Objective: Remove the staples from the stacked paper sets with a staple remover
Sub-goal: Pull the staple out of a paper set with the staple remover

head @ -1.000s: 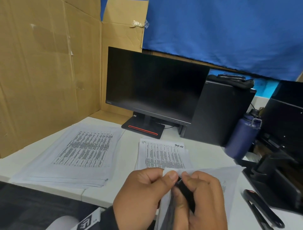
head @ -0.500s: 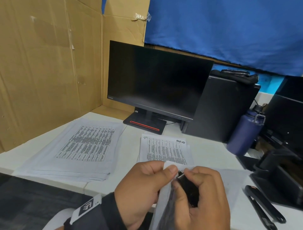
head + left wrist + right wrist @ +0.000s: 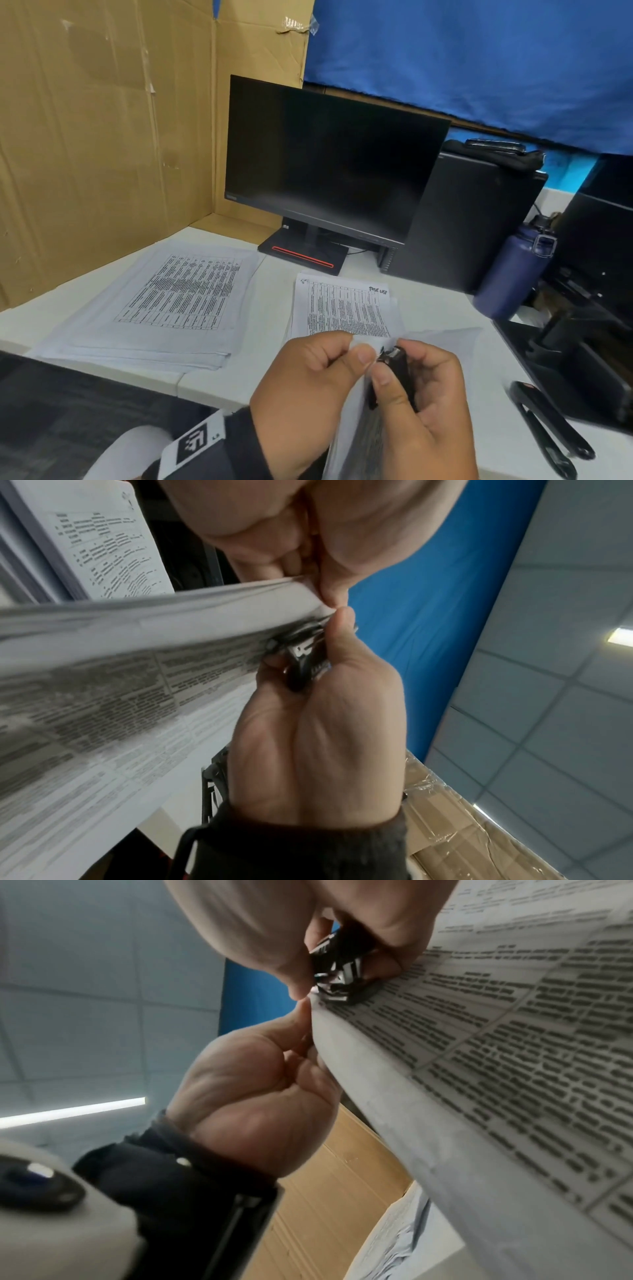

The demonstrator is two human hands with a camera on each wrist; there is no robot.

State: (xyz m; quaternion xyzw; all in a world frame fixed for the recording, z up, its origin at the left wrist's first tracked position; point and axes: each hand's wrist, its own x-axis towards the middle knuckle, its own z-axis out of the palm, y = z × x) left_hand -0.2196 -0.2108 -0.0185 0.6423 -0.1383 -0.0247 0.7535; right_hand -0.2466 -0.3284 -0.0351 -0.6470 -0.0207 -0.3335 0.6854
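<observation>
A wide stack of printed sheets point(image 3: 161, 301) lies toward the counter's point(image 3: 270, 308) left edge, below the cardboard wall point(image 3: 102, 137). A dark monitor point(image 3: 329, 164) stands at the counter's back, and a smaller paper stack point(image 3: 342, 308) lies in front of its base, near the middle. Just above the counter's front edge, the left hand point(image 3: 308, 394) pinches the top corner of a raised paper set point(image 3: 496, 1056) between thumb and curled fingers. The right hand point(image 3: 428, 411) is wrapped around a black staple remover point(image 3: 394, 366), thumb pressed along it, with the tool's metal tip set against that same corner of the paper set, right beside the left thumb. The wrist views show the tip touching the printed face of the sheets; whether it has hooked a staple is too blurred to tell. A black computer case point(image 3: 472, 222) stands to the right of the monitor, with a dark blue bottle point(image 3: 513, 274) beside it. A black stapler point(image 3: 548, 431) lies near the counter's front right corner.
</observation>
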